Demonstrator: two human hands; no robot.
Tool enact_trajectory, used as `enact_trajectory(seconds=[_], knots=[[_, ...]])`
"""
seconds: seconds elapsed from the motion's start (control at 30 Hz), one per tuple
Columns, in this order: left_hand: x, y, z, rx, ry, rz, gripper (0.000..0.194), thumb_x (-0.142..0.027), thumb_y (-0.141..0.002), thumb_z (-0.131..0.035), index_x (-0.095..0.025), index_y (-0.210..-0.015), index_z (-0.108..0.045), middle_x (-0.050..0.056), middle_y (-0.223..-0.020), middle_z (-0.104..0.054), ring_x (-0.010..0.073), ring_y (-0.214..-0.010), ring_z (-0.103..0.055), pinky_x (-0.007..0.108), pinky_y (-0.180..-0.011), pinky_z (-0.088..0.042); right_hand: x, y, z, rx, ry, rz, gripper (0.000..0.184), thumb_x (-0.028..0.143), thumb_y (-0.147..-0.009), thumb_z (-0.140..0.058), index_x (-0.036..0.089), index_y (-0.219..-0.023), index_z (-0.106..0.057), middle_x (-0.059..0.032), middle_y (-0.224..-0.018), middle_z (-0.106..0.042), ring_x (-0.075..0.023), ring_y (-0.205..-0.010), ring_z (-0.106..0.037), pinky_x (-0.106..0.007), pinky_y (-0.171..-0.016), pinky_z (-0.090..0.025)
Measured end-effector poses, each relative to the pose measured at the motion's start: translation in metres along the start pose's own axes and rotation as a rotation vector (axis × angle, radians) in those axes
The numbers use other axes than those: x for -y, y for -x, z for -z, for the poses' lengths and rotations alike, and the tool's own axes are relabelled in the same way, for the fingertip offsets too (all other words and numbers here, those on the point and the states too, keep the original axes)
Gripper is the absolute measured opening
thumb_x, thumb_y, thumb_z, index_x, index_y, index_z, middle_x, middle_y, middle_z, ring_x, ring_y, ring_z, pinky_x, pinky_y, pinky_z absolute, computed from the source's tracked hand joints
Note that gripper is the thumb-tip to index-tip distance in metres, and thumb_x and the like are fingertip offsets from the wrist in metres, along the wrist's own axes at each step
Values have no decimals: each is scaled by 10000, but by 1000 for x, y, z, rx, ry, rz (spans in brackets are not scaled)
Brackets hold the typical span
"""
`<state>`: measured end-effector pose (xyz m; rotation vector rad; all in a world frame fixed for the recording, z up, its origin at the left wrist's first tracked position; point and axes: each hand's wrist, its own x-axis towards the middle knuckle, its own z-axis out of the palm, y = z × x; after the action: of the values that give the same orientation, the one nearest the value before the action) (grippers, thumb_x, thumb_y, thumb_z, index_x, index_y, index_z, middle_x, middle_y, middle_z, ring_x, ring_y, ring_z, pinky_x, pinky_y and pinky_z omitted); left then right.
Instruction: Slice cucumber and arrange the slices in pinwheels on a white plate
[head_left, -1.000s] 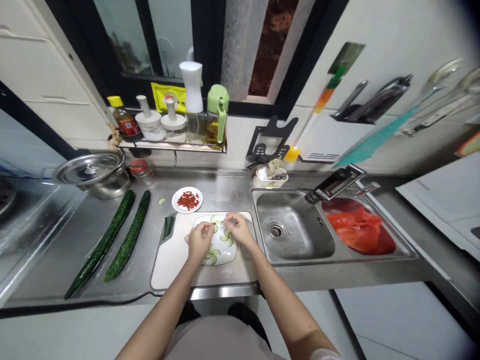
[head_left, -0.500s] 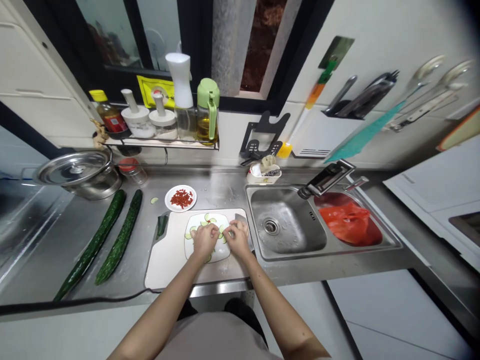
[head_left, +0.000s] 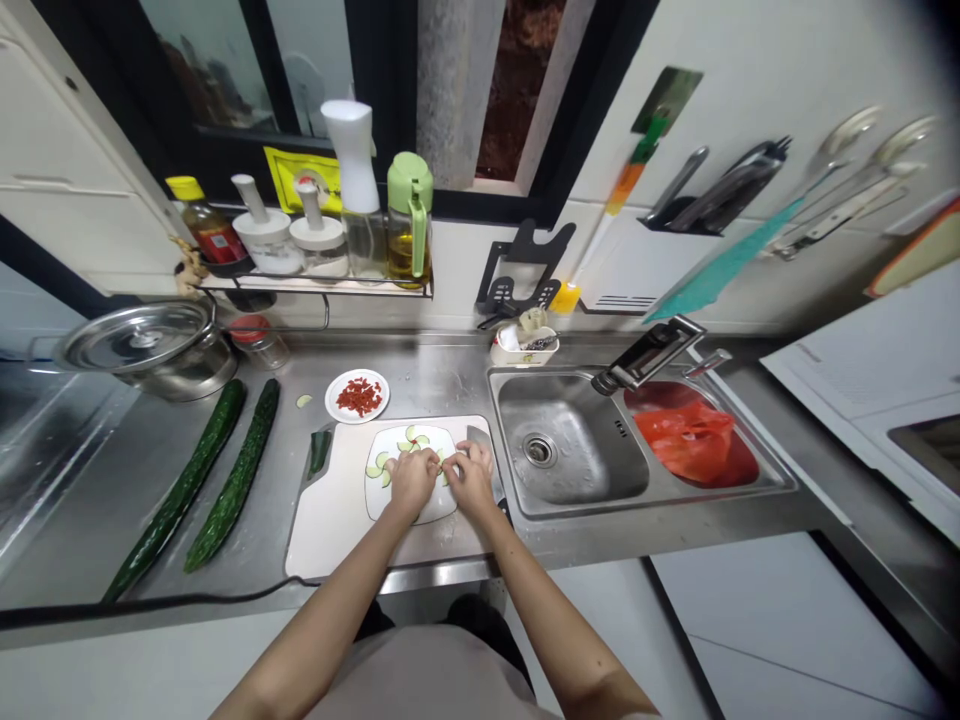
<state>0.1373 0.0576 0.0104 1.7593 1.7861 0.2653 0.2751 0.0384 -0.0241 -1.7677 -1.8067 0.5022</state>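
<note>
Over the white square plate (head_left: 380, 512), my left hand (head_left: 413, 484) and my right hand (head_left: 472, 478) come close together with bent, pinched fingers. Their fingertips meet at a thin pale-green cucumber slice (head_left: 441, 463) near the plate's right side; the fingers partly cover it. More cucumber slices (head_left: 381, 468) lie in small curved groups at the left and the top of the plate, with a bit of red among the upper ones. Under the plate is a cream cutting board (head_left: 322, 530). A knife blade shows partly beneath my right hand, its dark handle (head_left: 505, 511) at the board's right edge.
Behind the board stands a small white dish (head_left: 330, 408) of red berries (head_left: 360, 396). Two whole cucumbers (head_left: 180, 490) (head_left: 236, 480) lie to the left, before a lidded steel pot (head_left: 176, 365). At right is a double sink (head_left: 570, 490) with a red plastic bag (head_left: 686, 440).
The camera view has shifted slightly. Both hands stay over the plate's right part, fingers still pinched at the cucumber slice, with only small finger movements.
</note>
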Motion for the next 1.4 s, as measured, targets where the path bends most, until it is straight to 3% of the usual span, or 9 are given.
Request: enact_trajectory(seconds=[0.97, 1.4], knots=[[-6, -2, 1, 5, -52, 5, 173, -257, -867, -520, -235, -938, -676, 55, -949, -711, 256, -1020, -556, 396, -865, -274, 3, -3, 2, -38, 43, -51, 70, 263, -800, -609, 220, -837, -650, -76, -1202, -511, -277, -1190, -346, -419, -996, -279], [-5, 0, 12, -18, 14, 34, 179, -289, -842, -532, -241, -939, -675, 47, -907, -714, 258, -1016, -560, 388, -858, -284, 5, -6, 10, -78, 2, -66, 73, 263, -792, -599, 219, -827, -646, -79, -1175, -515, -273, -1169, -372, -409, -983, -301]])
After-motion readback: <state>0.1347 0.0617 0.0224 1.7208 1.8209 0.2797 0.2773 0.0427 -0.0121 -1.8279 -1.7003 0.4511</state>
